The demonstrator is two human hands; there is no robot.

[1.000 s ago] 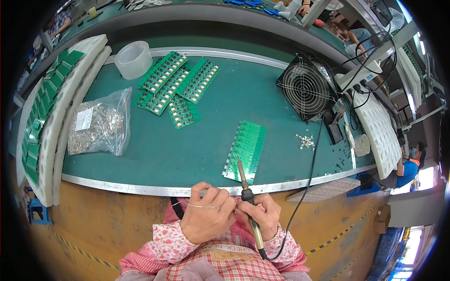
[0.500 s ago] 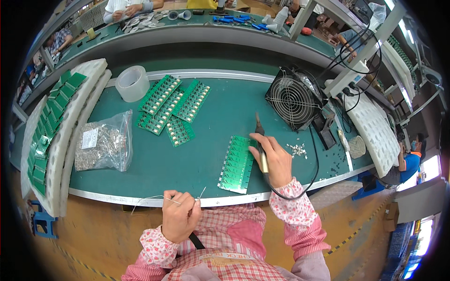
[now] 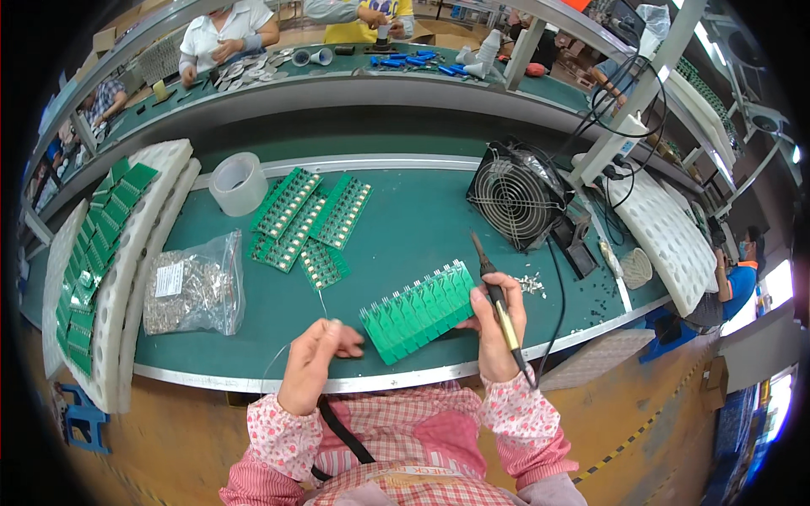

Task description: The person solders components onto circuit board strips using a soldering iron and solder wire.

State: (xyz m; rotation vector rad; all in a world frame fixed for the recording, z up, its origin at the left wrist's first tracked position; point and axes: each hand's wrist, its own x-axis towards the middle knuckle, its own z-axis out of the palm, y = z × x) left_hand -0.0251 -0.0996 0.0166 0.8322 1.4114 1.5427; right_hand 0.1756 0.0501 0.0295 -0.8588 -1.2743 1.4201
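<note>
My right hand (image 3: 501, 333) is closed around a soldering iron (image 3: 508, 329), whose tip points up and away. The same hand's fingers also grip the right end of a green circuit board panel (image 3: 419, 314), which is tilted, with a row of pins along its upper edge. Left of the panel, my left hand (image 3: 314, 358) pinches a thin strand of solder wire (image 3: 321, 302). The wire's end sticks up from the fingertips and its tail trails down toward the table edge. A small gap separates my left fingers from the board.
Several circuit boards (image 3: 287, 223) lie beyond my left hand, near a tape roll (image 3: 238, 185) and a bag of small metal parts (image 3: 192, 285). Foam trays (image 3: 156, 211) stand at the left. A fan (image 3: 516, 198) and small white pieces (image 3: 531, 285) are at right. Co-workers sit across the bench.
The panel has been picked up off the table by my right hand and turned, with the iron still held. My left hand has moved up over the table edge with the solder wire.
</note>
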